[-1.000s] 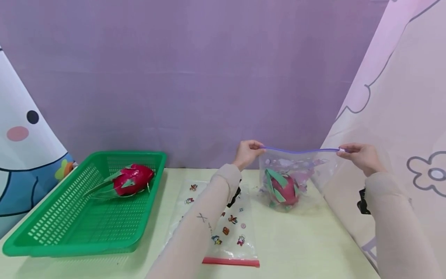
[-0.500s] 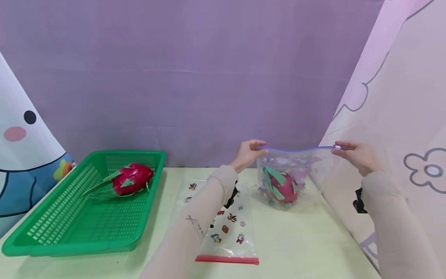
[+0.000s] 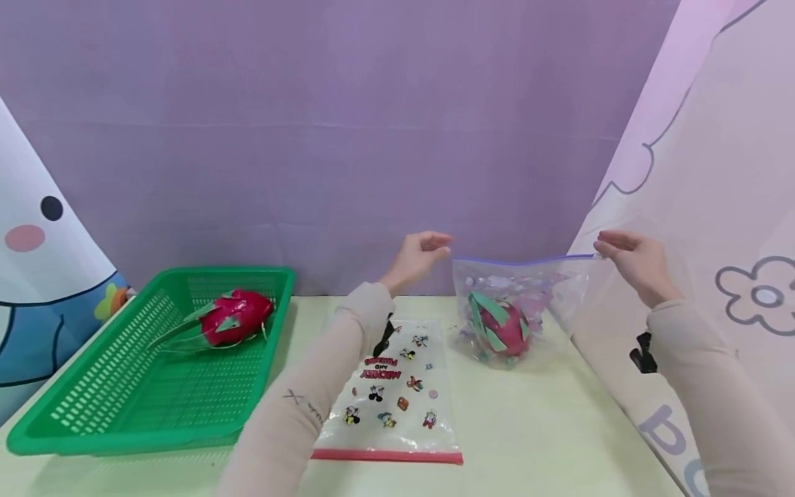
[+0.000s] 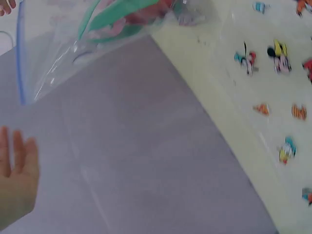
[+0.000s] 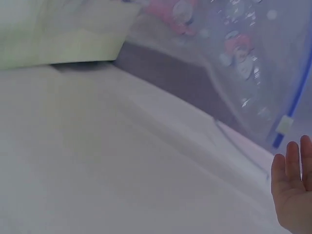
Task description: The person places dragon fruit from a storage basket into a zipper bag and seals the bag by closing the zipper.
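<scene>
A clear zip bag [image 3: 562,293] stands on the table with a red dragon fruit [image 3: 513,331] with green scales inside. Its blue zip strip [image 3: 524,262] runs along the top. My left hand [image 3: 415,261] is just left of the strip's end, apart from the bag; its fingers [image 4: 18,151] look loose and hold nothing. Beside the other end is my right hand [image 3: 636,266]. In the right wrist view its fingers [image 5: 292,161] extend near the white slider [image 5: 284,125], apart from it and holding nothing.
A second clear bag [image 3: 428,428] with cartoon prints and a red zip lies flat on the table [image 3: 528,428]. On the left, a green basket [image 3: 282,331] holds another dragon fruit [image 3: 239,317] in clear wrap. A purple cloth [image 3: 298,138] hangs behind.
Both hands have let go of the bag's top corners. My left hand has moved left and up, uncovering more of the flat printed bag. The bag stays standing.
</scene>
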Tool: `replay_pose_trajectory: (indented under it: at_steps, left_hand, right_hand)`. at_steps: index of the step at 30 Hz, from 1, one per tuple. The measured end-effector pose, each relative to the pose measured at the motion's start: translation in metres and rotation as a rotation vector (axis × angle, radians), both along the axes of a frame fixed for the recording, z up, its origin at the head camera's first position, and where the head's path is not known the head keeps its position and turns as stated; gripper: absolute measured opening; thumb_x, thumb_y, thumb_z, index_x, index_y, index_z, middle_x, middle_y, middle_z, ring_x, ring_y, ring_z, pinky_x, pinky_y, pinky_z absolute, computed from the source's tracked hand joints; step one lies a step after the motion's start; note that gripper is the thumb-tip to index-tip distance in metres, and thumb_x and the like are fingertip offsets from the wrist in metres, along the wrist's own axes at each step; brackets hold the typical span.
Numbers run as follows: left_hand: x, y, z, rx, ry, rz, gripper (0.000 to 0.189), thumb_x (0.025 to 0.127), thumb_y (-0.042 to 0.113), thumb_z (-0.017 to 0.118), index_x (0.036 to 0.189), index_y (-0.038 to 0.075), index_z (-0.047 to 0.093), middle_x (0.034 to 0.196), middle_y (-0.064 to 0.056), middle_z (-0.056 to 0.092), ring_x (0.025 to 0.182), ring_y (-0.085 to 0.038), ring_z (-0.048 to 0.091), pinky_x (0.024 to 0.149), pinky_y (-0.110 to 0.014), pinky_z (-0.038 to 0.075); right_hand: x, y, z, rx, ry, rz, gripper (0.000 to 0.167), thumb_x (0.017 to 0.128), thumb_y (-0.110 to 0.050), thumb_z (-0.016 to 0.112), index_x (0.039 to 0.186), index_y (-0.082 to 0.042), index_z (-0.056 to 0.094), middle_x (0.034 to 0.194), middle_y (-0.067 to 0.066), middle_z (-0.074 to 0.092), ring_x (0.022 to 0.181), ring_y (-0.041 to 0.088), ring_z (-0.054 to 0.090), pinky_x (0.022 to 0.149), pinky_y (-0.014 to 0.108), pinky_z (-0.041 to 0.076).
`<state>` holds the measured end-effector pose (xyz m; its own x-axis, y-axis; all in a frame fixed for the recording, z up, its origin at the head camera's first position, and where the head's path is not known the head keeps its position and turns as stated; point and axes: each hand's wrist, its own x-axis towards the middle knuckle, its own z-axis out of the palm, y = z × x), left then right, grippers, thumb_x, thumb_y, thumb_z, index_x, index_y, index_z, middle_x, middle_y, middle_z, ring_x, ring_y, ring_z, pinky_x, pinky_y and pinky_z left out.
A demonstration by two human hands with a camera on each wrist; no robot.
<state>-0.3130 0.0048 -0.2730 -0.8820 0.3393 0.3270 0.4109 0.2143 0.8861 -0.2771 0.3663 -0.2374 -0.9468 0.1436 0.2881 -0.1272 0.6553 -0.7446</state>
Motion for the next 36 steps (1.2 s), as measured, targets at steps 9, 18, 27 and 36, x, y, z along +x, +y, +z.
replay_pose_trajectory:
  at_steps: [9,18,27,36]
  left_hand:
    - [0.022,-0.046,0.018,-0.163,-0.01,-0.005,0.03,0.09,0.019,0.058,0.119,0.014,0.058,0.117,-0.002,0.061,0.105,-0.016,0.057,0.093,-0.036,0.046]
    - [0.07,-0.088,0.023,-0.41,-0.046,-0.046,0.033,0.088,0.018,0.059,0.12,0.01,0.057,0.115,-0.006,0.061,0.102,-0.02,0.059,0.087,-0.035,0.049]
    - [0.117,-0.117,0.0,-0.453,0.02,-0.045,0.028,0.089,0.02,0.06,0.115,0.012,0.06,0.11,-0.003,0.063,0.099,-0.018,0.06,0.077,-0.028,0.053]
    - [0.151,-0.129,-0.027,-0.323,0.094,0.003,0.027,0.088,0.016,0.061,0.113,0.007,0.061,0.11,-0.005,0.064,0.095,-0.016,0.061,0.081,-0.026,0.051]
  right_hand:
    - [0.017,-0.041,-0.001,-0.044,0.048,0.06,0.041,0.091,-0.042,0.051,0.121,-0.016,0.058,0.083,-0.037,0.053,0.078,-0.015,0.052,0.091,0.029,0.043]
    - [0.04,-0.089,-0.016,0.112,-0.009,0.224,0.051,0.094,-0.044,0.045,0.126,-0.005,0.052,0.123,0.016,0.057,0.09,-0.011,0.049,0.092,0.042,0.043]
    - [0.06,-0.133,-0.053,0.045,-0.019,0.34,0.032,0.092,-0.022,0.055,0.119,-0.003,0.058,0.119,0.017,0.06,0.104,0.022,0.059,0.074,0.018,0.048]
    - [0.072,-0.17,-0.089,-0.07,-0.085,0.457,0.027,0.089,-0.013,0.059,0.113,-0.002,0.061,0.111,0.016,0.062,0.081,0.011,0.06,0.063,0.021,0.05]
